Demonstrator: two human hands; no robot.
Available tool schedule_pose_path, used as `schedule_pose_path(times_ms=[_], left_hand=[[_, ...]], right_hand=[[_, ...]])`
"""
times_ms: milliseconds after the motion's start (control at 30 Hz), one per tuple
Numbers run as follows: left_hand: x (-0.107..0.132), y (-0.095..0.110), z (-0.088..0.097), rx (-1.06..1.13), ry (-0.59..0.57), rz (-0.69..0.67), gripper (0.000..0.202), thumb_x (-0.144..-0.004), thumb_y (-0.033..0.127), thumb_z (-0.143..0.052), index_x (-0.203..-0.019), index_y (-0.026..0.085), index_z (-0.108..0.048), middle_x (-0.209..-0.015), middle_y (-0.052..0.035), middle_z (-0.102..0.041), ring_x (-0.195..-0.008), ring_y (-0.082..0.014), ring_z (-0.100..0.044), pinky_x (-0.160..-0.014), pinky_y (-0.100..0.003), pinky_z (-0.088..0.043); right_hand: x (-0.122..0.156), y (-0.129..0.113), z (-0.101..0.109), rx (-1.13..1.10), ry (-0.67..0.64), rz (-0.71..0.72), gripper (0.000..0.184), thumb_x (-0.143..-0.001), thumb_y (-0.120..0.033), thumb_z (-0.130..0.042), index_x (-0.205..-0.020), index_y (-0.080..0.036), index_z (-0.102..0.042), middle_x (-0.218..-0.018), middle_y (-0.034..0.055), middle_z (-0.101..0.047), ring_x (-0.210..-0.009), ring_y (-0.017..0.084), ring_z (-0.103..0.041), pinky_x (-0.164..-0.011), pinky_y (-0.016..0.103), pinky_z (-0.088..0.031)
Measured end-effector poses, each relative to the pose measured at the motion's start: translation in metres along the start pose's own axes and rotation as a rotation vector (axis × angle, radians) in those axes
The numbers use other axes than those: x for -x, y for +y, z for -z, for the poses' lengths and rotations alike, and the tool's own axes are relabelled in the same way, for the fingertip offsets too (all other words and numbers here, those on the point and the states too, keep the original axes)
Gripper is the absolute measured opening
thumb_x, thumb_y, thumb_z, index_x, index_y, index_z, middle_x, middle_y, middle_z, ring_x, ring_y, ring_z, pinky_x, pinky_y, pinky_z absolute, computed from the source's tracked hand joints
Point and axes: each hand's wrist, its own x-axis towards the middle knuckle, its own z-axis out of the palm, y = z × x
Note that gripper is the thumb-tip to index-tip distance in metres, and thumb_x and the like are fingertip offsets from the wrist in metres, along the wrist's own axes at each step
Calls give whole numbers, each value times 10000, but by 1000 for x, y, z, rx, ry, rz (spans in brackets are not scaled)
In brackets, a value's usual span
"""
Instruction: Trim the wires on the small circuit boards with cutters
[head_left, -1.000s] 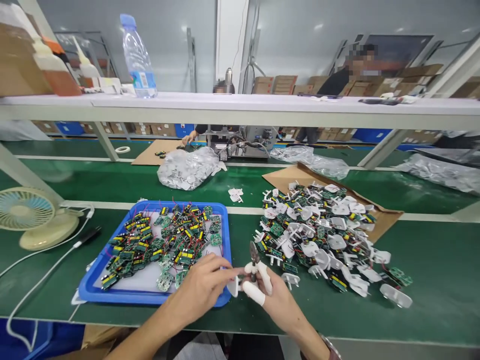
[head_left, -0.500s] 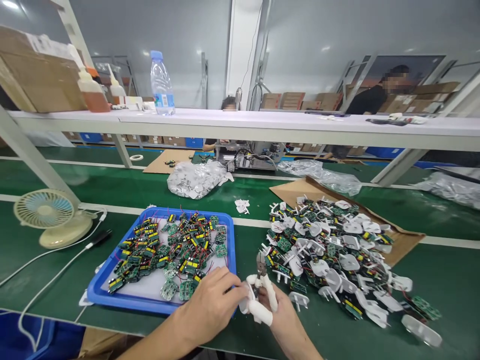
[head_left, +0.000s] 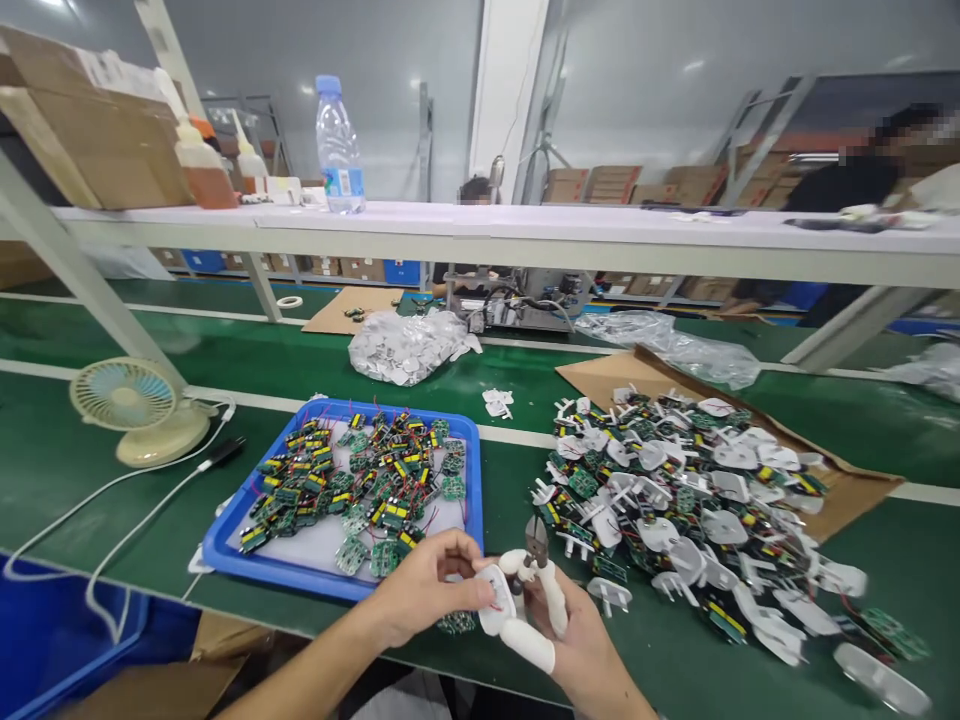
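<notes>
My left hand (head_left: 424, 590) pinches a white plug cover (head_left: 493, 612) between thumb and fingers, with a bit of red wire showing on its face. Below those fingers is a green circuit board (head_left: 456, 623), partly hidden by the hand. Diagonal cutters (head_left: 537, 540) are gripped in my right hand (head_left: 581, 645), jaws pointing up and away from me. White coverings show around the right fingers. The cover lies against this hand's white-covered fingertips. A blue tray (head_left: 341, 585) of circuit boards is beyond my left hand; a pile of white plug covers with boards (head_left: 675, 500) lies to the right.
A small fan (head_left: 124, 400) and white cables stand at the left. Behind the tray are a bag of white parts (head_left: 409, 345) and a few loose white pieces (head_left: 498, 403). Cardboard (head_left: 862, 485) lies under the pile. A raised shelf (head_left: 420, 225) carries a water bottle (head_left: 339, 150).
The view has swung slightly, shifting the bench contents. My left hand has tilted the plug cover so its face and red wire show, and a circuit board has come into view beneath.
</notes>
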Motion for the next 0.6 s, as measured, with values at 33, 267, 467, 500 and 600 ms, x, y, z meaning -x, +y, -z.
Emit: schedule_pose_path(times_ms=[33,267,467,500,600], left_hand=[[0,0,2,18,-44,61,520,-568,459,-963,-884,171,-667,-852,-28,-685,-776,-173,-644,-680,-262,-506],[6,4,17,-210,-231,82,640,-673,473,-903,-1200,161,-718,-1038,-89,-746,-882,-205,-665,-820,-321,-530],[5,0,19,-313,-198,-2,639,-872,477,-724,-1439,226,-570,-1280,-104,-706,-1121,-265,-649,-1001,-401,-509],[5,-2,17,-292,-168,-9,628,-869,466,-728,-1425,213,-582,-1259,-107,-713,-1099,-260,-656,-986,-390,-516],[11,-13,3,-241,-67,-60,455,-870,414,-721,-1246,158,-703,-1113,-99,-741,-935,-209,-665,-874,-312,-531]], right_hand=[[1,1,0,27,-12,-6,684,-596,-509,-943,-1164,-217,-698,-1063,131,-730,-941,298,-693,-881,417,-588],[4,-1,-5,167,-69,-33,578,-683,-508,-887,-1147,-218,-701,-1038,85,-724,-939,262,-679,-909,370,-573],[-6,-14,-14,189,-60,9,527,-736,-553,-829,-1120,-219,-692,-1030,64,-730,-936,236,-680,-875,339,-574],[-5,-12,-13,204,-40,13,529,-745,-566,-817,-1121,-216,-691,-1052,74,-733,-954,245,-682,-892,351,-574],[7,4,-4,309,47,59,533,-766,-615,-772,-1113,-217,-697,-1063,107,-747,-998,293,-689,-931,401,-571]])
